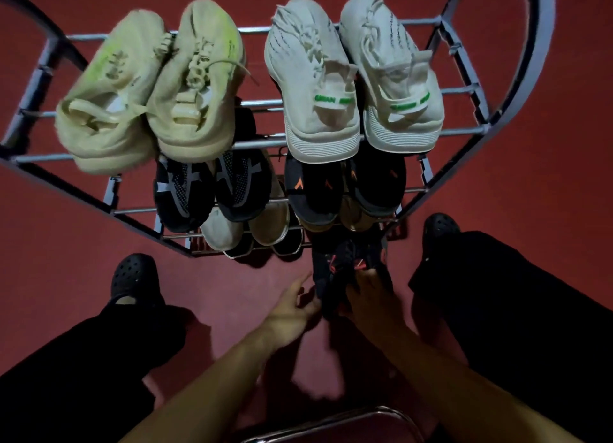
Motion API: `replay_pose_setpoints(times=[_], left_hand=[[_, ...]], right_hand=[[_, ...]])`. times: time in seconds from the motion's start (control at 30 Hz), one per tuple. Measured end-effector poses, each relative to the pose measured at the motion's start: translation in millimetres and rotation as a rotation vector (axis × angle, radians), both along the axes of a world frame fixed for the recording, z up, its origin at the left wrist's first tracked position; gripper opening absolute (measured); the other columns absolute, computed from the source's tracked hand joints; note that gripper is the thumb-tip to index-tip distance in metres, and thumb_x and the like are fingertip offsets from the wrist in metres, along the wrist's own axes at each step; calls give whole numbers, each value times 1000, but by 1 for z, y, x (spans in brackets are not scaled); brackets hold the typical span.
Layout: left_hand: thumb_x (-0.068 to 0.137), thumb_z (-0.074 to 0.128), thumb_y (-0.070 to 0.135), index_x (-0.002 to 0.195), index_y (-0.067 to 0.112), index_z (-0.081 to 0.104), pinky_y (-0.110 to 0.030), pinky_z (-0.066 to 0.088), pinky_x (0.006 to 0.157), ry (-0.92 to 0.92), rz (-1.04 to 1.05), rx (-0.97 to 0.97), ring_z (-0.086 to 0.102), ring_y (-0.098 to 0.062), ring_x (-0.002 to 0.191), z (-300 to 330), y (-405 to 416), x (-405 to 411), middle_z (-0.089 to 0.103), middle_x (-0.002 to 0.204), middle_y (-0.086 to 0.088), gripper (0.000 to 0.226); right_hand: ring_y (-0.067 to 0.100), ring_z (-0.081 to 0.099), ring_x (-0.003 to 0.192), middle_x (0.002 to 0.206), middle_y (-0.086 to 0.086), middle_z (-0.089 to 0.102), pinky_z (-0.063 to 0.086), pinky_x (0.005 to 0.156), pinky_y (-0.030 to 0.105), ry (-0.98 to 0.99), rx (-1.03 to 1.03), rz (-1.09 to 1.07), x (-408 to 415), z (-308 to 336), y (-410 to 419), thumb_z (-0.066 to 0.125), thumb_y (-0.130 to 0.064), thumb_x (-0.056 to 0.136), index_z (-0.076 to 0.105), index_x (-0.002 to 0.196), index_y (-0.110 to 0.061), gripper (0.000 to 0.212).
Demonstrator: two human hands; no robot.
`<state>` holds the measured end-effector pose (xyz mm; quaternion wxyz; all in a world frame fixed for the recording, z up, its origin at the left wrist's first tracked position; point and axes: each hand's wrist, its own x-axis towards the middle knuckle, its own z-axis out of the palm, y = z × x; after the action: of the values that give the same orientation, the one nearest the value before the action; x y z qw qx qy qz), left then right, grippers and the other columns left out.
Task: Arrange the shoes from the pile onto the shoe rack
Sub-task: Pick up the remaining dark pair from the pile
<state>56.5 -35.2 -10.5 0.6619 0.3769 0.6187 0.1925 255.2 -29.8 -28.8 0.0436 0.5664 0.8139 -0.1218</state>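
Your right hand [368,293] grips the black shoe [348,270] with orange marks, low at the shoe rack [464,137] front, 6 o'clock side. Long axis runs 6–12, toe toward 12, I think; blurred. Left hand [292,310]: fingers curled at its heel, grip unclear. Red floor [547,144], dim.

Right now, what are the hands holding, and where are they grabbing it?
The right hand grips a pair of dark shoes with red marks at the near end. The left hand touches their left side; its grip is unclear.
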Motion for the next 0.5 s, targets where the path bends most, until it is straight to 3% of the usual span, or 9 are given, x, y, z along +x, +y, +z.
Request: replay_pose_setpoints(times=[0.07,0.17,0.27,0.33,0.37,0.43,0.5], left_hand=[[91,63,0,153,29,33,-47,50,101,-18,-101,54,62,-22,109,-16,7,5,52,135,0,75],[93,62,4,149,39,28,-43,48,108,29,-222,102,60,-20,122,-34,23,12,47,139,9,74],[97,61,20,155,31,24,-36,35,118,173,-320,107,42,-19,140,-49,43,19,33,148,5,70],[98,59,28,157,27,24,-29,20,123,304,-442,126,25,-22,150,-60,55,25,21,160,-4,69],[98,58,29,157,24,24,-23,15,121,344,-507,140,19,-22,152,-66,58,27,14,163,-5,68],[99,57,32,157,21,24,-20,15,119,388,-606,151,19,-22,152,-76,61,35,8,165,-4,68],[97,58,38,157,22,25,-30,23,122,443,-666,172,25,-23,150,-84,61,42,8,166,-2,71]], right_hand=[[35,45,100,95,15,69,40,96,46,-21,53,59,0,-2,11,94,-49,35,75,87,-9,68],[35,46,99,92,14,70,30,110,47,21,184,107,3,-12,32,92,-45,44,76,84,-7,57],[35,52,98,92,13,68,35,103,46,7,149,54,7,-34,56,90,-37,53,74,84,-9,45],[37,56,104,104,14,64,35,105,49,83,46,-1,14,-53,69,89,-37,60,70,88,-14,42],[37,54,108,109,15,62,43,102,49,122,5,-10,18,-62,72,88,-35,61,69,91,-15,41],[34,48,111,110,16,63,53,92,52,206,-74,6,23,-69,78,91,-30,57,69,91,-17,42],[24,46,106,101,8,66,53,90,41,261,-145,40,27,-66,81,93,-27,50,71,89,-19,46]])
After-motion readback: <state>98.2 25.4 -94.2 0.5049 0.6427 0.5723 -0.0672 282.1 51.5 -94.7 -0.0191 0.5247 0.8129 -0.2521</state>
